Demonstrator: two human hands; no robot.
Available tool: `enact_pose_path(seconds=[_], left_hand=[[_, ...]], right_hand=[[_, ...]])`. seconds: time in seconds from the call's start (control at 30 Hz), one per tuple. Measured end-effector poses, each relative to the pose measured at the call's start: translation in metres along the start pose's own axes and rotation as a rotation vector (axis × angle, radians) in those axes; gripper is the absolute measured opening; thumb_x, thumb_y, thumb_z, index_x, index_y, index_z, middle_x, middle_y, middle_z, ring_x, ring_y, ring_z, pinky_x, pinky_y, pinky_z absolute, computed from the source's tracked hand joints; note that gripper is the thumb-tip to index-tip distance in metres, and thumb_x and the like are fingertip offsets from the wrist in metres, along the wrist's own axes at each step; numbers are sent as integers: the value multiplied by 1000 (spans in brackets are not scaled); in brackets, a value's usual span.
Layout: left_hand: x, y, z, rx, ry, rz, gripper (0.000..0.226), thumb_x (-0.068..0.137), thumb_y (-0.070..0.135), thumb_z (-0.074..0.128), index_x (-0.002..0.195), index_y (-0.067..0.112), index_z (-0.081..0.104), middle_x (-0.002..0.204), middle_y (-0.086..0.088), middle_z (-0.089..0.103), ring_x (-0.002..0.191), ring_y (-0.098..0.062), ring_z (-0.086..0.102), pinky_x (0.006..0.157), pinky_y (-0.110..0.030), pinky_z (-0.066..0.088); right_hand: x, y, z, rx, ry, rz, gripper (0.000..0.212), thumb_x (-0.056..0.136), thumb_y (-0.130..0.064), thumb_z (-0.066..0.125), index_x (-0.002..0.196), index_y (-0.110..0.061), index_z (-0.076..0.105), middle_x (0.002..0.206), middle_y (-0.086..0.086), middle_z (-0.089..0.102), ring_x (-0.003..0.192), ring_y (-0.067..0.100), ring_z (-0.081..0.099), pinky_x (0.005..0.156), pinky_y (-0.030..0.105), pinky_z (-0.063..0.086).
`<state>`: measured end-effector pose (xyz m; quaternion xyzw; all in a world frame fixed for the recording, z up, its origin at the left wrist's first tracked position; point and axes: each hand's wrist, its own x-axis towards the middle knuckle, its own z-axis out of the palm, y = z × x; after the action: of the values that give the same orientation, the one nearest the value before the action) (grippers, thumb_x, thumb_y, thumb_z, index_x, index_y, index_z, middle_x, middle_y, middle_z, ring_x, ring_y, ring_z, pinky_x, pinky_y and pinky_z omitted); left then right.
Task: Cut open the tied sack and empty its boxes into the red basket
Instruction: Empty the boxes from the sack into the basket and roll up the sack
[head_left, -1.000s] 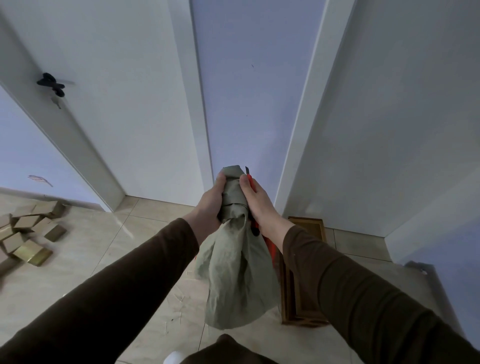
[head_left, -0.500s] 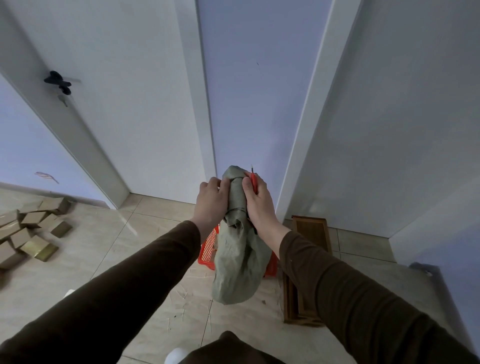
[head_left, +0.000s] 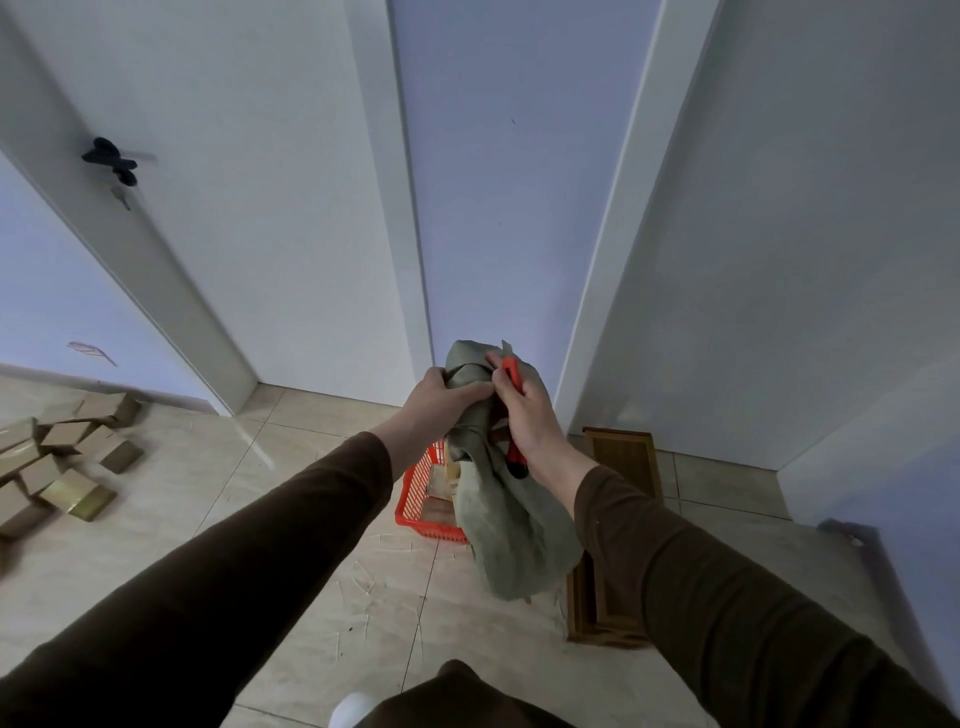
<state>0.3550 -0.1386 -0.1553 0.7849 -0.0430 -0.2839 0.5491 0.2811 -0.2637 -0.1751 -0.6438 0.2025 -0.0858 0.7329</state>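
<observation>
A grey-green cloth sack (head_left: 511, 514) hangs in the air in front of me, over the right part of a red plastic basket (head_left: 421, 499) on the floor. My left hand (head_left: 441, 402) grips the sack's bunched neck from the left. My right hand (head_left: 522, 410) is closed around a red utility knife (head_left: 513, 375) and presses against the neck from the right, the blade tip poking up above the cloth. Light-coloured boxes (head_left: 441, 480) show inside the basket, partly hidden by the sack.
A pile of brown and gold boxes (head_left: 57, 460) lies on the tiled floor at the far left. A wooden crate (head_left: 610, 525) stands right of the basket. White doors and frames close off the space ahead. Small paper scraps litter the floor near my feet.
The sack has dropped lower and shifted right, uncovering more of the red basket. Both hands stayed on the neck and moved down with it.
</observation>
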Motion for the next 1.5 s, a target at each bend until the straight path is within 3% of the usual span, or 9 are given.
enact_pose_path(seconds=[0.13, 0.27, 0.33, 0.47, 0.77, 0.97, 1.2, 1.37, 1.5], left_hand=[[0, -5, 1, -69, 26, 9, 59, 82, 47, 85, 123, 15, 58, 110, -4, 73, 92, -16, 75, 55, -18, 57], [-1, -9, 0, -137, 48, 36, 50, 87, 35, 83, 126, 15, 58, 113, -6, 73, 94, -18, 75, 60, -21, 57], [-3, -11, 1, -182, 55, 50, 46, 89, 31, 82, 125, 16, 58, 114, -7, 72, 96, -20, 75, 62, -23, 59], [-7, -10, 1, -326, 10, 72, 44, 92, 25, 79, 129, 17, 58, 121, -10, 73, 99, -20, 77, 69, -25, 62], [-14, -2, -1, -532, -146, -30, 45, 101, 39, 67, 139, 23, 49, 129, -9, 69, 108, -22, 73, 73, -31, 64], [-5, -10, -2, -118, 5, 28, 48, 105, 50, 53, 139, 16, 60, 134, -9, 66, 117, -23, 68, 97, -38, 58], [-3, -14, -8, 322, 270, 265, 32, 105, 33, 52, 135, 26, 52, 99, 8, 64, 86, -16, 64, 78, -39, 53], [-14, -6, 1, 178, 120, 127, 75, 80, 82, 56, 132, 29, 49, 107, 13, 68, 98, -11, 68, 86, -39, 57], [-13, -7, -4, -164, 42, 29, 93, 62, 66, 91, 130, 19, 49, 116, -1, 73, 96, -17, 78, 83, -40, 66]], right_hand=[[2, 0, -4, 59, -11, 29, 37, 108, -47, 52, 139, -34, 66, 112, -10, 74, 100, 14, 75, 104, 54, 54], [1, 5, -2, 169, 33, 123, 39, 106, -52, 54, 141, -39, 63, 123, 21, 70, 93, 33, 67, 82, 46, 59], [0, 6, 0, 158, 51, 178, 42, 105, -54, 52, 143, -36, 61, 117, 20, 71, 92, 32, 66, 77, 44, 59], [0, 11, -1, 166, 45, 239, 26, 106, -55, 48, 111, -40, 68, 122, 7, 75, 111, 27, 73, 99, 51, 60], [-4, 6, -4, 397, -19, 283, 55, 107, -58, 45, 141, -18, 64, 130, 13, 74, 121, 33, 71, 106, 53, 55], [-6, 6, 0, 428, 3, 303, 49, 106, -58, 47, 138, -25, 66, 128, 10, 76, 118, 32, 72, 103, 55, 56], [-3, 13, 16, 176, 163, 206, 32, 110, -47, 46, 130, -29, 62, 129, 4, 71, 118, 27, 68, 105, 52, 55], [3, 10, 30, -64, 210, 121, 42, 109, -44, 46, 139, -17, 60, 122, 3, 71, 119, 29, 67, 104, 47, 55], [1, 5, 28, 127, 109, 140, 32, 110, -39, 49, 138, -32, 64, 132, 2, 70, 122, 23, 67, 106, 46, 55]])
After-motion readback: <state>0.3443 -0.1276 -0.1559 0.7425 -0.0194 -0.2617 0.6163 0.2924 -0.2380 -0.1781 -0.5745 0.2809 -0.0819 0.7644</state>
